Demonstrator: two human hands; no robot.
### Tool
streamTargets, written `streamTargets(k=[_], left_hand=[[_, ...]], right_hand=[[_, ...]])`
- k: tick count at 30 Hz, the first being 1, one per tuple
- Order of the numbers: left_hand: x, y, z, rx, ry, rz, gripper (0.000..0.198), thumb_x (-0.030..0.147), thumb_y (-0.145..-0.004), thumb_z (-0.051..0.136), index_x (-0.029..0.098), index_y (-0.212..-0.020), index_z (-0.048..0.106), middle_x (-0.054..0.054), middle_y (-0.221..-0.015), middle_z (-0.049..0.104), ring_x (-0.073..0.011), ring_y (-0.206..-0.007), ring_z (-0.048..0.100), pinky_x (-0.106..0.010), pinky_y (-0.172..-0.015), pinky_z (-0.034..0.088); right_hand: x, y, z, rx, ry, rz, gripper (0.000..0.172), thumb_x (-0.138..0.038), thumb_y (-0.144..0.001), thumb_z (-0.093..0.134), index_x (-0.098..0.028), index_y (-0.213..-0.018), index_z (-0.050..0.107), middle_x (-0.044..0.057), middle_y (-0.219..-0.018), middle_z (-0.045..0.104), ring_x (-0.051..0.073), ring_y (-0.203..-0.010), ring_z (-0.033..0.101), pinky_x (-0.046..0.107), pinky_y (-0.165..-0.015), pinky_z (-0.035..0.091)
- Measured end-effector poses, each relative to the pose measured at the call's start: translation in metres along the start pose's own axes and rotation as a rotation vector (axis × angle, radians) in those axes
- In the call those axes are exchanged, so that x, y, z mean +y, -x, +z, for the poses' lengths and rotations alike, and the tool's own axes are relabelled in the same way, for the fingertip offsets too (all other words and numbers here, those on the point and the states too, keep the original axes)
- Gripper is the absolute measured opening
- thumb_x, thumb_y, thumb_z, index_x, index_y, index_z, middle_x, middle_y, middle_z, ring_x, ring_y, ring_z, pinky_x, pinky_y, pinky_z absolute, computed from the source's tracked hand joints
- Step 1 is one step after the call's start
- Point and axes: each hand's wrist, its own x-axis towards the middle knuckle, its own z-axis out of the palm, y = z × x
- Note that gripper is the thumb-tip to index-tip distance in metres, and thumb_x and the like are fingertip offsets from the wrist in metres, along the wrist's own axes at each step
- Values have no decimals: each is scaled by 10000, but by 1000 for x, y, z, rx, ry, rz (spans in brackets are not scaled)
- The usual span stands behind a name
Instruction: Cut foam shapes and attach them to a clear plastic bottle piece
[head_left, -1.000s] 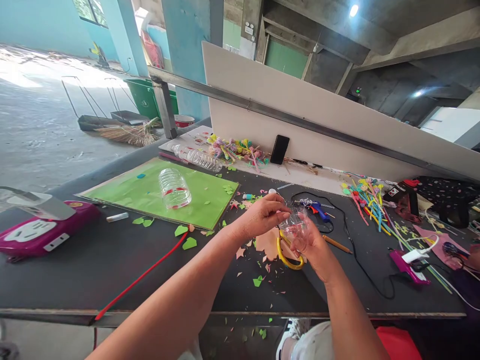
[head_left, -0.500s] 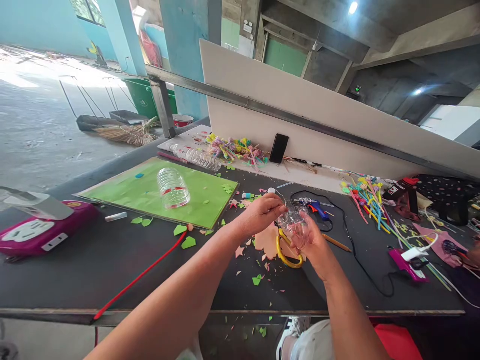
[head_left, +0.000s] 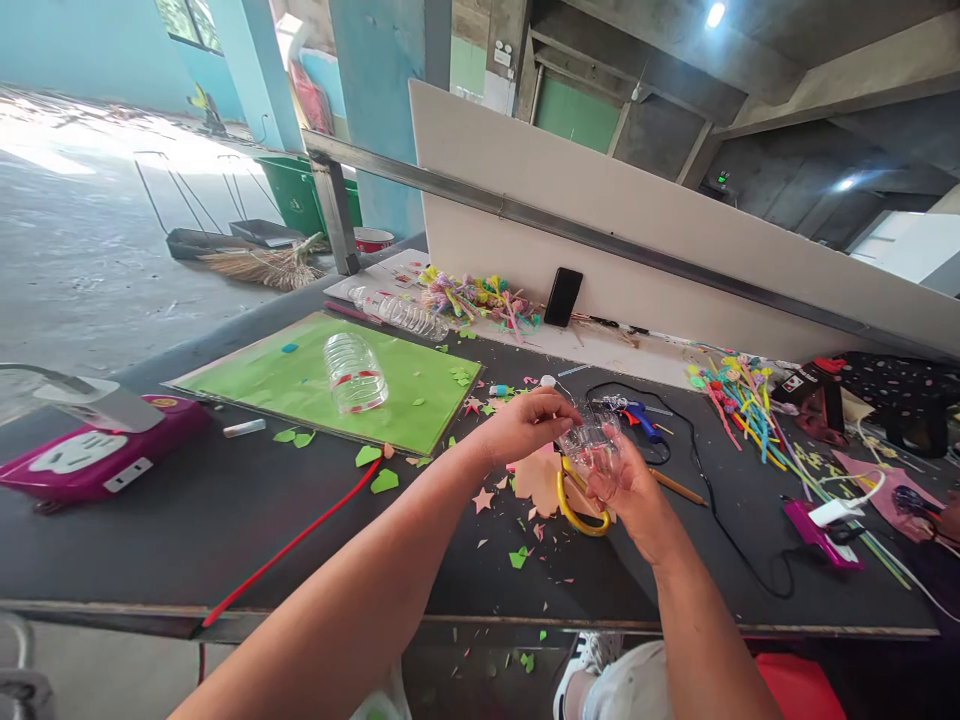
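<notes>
A clear plastic bottle piece (head_left: pixel 592 445) with pink-red marks is held over the table in my right hand (head_left: pixel 626 485), fingers curled round its side. My left hand (head_left: pixel 529 425) is closed in a pinch at the near-left rim of the piece; what lies between its fingertips is too small to make out. Beneath them, yellow-handled scissors (head_left: pixel 581 515) rest on peach paper (head_left: pixel 536 482). A blue glue gun (head_left: pixel 643 422) lies just beyond my right hand. Another cut bottle piece (head_left: pixel 355 372) sits on a green sheet (head_left: pixel 247 378) to the left.
Colourful twisted stems (head_left: pixel 739 395) lie at the right, more (head_left: pixel 480 295) at the back. A black phone (head_left: pixel 563 297) leans on the white board. Purple power strip (head_left: pixel 97 450), red cord (head_left: pixel 300 540), black cable (head_left: pixel 701 450), brown stick (head_left: pixel 679 488) and paper scraps surround the hands.
The view has shifted slightly, so the table appears a little further right. Both hands stay at the bottle piece; my left fingers have moved slightly at its rim.
</notes>
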Motion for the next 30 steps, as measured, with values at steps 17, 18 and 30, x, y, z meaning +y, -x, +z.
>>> streamTargets(k=[17, 18, 30], left_hand=[[6, -1, -10, -131, 58, 30, 242, 288, -883, 521, 163, -821, 719, -48, -866, 636, -178, -893, 576, -310, -882, 460], [6, -1, -11, -144, 65, 54, 255, 275, -889, 504, 164, -835, 728, -54, -885, 646, -184, -923, 575, -315, -909, 451], [8, 2, -13, -119, 110, 141, 251, 279, -837, 549, 157, -867, 765, -88, -959, 568, -200, -912, 551, -333, -857, 473]], right_hand=[[-10, 9, 8, -69, -93, 40, 735, -281, -711, 821, -368, -1338, 447, 32, -1125, 633, 188, -879, 627, 298, -681, 500], [-10, 9, 8, -84, -97, 40, 713, -284, -720, 814, -374, -1329, 454, 23, -1101, 634, 166, -803, 618, 287, -646, 483], [-14, 12, 11, -283, -303, 141, 694, -448, -717, 787, -293, -1322, 484, 94, -1057, 668, 123, -602, 485, 233, -480, 345]])
